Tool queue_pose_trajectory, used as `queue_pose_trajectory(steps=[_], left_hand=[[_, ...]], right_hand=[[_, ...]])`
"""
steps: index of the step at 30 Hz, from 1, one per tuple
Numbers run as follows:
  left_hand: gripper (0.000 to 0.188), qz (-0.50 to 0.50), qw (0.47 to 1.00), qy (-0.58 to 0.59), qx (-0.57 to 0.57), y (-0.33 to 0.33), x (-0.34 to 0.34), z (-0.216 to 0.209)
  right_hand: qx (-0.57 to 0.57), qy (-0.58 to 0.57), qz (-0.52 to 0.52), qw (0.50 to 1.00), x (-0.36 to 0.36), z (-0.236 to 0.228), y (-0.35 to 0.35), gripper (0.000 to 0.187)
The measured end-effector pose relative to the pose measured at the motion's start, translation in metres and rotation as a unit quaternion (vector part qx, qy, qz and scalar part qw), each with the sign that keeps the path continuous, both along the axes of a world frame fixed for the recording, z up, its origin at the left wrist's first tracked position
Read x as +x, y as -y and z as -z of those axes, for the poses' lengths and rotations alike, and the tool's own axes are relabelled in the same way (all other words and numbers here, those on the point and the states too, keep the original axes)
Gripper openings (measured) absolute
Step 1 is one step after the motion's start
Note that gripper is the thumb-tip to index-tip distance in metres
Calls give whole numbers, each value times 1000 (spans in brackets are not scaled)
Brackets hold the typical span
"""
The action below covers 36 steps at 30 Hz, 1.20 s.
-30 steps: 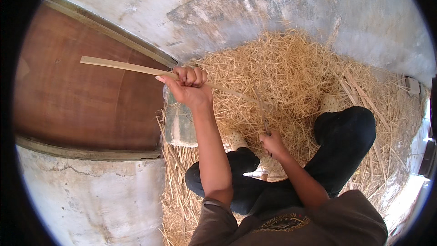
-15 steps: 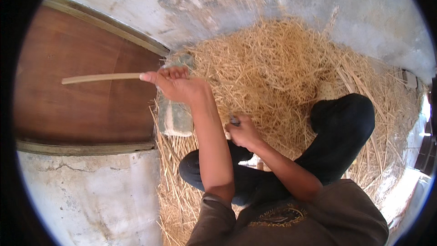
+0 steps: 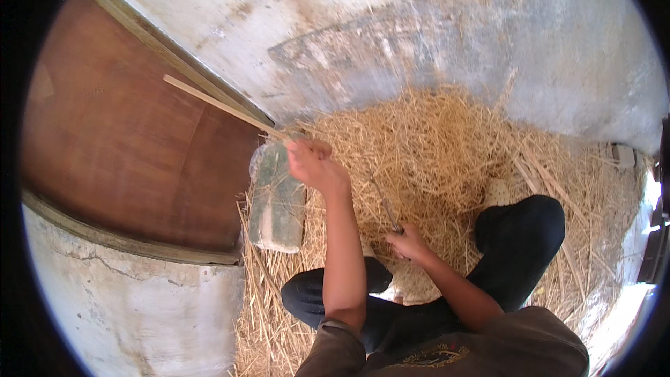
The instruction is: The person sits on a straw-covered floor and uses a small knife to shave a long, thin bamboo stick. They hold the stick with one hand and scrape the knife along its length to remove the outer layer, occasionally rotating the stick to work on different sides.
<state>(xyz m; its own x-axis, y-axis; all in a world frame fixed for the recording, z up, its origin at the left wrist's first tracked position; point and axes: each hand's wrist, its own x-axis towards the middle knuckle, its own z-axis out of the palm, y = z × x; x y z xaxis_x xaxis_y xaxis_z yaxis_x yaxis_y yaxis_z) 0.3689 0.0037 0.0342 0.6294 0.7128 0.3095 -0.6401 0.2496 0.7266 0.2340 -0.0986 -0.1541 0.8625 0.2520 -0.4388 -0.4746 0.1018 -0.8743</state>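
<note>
My left hand (image 3: pixel 310 162) is closed around one end of a long, thin strip of pale wood, perhaps bamboo (image 3: pixel 220 105). The strip slants up to the left, its far end in front of the brown panel. Lower and to the right, my right hand (image 3: pixel 409 243) grips the handle of a slim knife (image 3: pixel 386 204). Its narrow blade points up and to the left over the shavings and stands apart from the strip. A greenish oblong block (image 3: pixel 276 202) lies just below my left hand.
A heap of straw-like shavings (image 3: pixel 433 139) covers the floor against the stained wall (image 3: pixel 419 28). On the left is a brown panel (image 3: pixel 139 139) in a wooden frame. Longer pale strips (image 3: pixel 558 185) lie at the right. My bent legs (image 3: pixel 520 251) flank the work area.
My left hand has turned, so the strip now slants upward instead of lying nearly level. The knife blade in my right hand has come into plain sight. The whole view has shifted.
</note>
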Motion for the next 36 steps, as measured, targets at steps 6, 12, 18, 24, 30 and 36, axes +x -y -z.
queue_pose_trajectory(steps=[6,12,18,24,30,36], left_hand=[[48,27,992,-96,-78,-25,-14,127],[58,-84,979,-171,-66,-48,-33,206],[57,-151,958,-155,-189,-87,-43,148],[54,-108,986,10,-123,-83,-95,63],[55,-103,984,94,-110,-143,-208,65],[57,-153,980,72,-102,-147,-251,38]], right_hand=[[-205,116,-20,972,-39,-47,116,25],[-8,19,372,928,-133,-102,236,9],[-238,29,546,803,-232,21,355,8],[-473,-212,455,724,-419,266,381,42],[-382,-378,395,745,-519,263,313,56],[-448,-432,172,764,-509,218,302,51]])
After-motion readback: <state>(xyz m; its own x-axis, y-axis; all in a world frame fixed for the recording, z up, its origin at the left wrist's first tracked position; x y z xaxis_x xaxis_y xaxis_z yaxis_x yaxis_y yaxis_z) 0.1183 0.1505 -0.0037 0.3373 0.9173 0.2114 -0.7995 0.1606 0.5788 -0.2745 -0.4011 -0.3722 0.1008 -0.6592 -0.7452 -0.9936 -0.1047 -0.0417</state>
